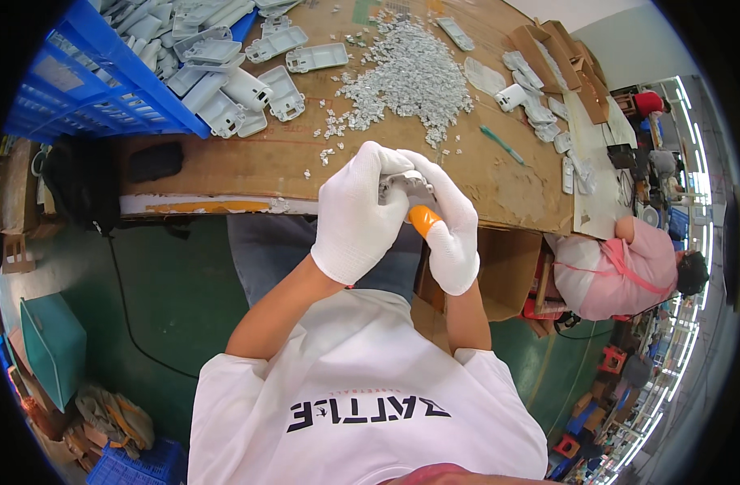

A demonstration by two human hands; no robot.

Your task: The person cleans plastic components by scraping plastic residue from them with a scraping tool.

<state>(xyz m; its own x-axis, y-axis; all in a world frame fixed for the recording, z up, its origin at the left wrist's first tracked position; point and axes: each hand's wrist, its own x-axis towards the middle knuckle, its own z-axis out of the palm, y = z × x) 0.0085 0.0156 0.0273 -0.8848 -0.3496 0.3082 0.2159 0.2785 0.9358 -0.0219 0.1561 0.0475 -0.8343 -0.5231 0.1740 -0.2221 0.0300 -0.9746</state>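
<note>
Both of my hands wear white knitted gloves and meet just over the table's near edge. My left hand [355, 217] is closed round a white plastic part [414, 187], its thumb pressed against it. From the other side my right hand [452, 218] grips the same part, with an orange cover [424, 219] on its thumb. My fingers hide much of the part. Beyond my hands lies a heap of small white plastic pieces [414, 77], a few of them scattered toward me.
A blue crate [87, 93] full of white plastic housings stands at the left, with loose housings [317, 57] beside it. A teal pen [503, 145] lies right of the heap. Farther right are more white parts [536, 109], cardboard boxes [540, 52] and a person in pink [617, 271].
</note>
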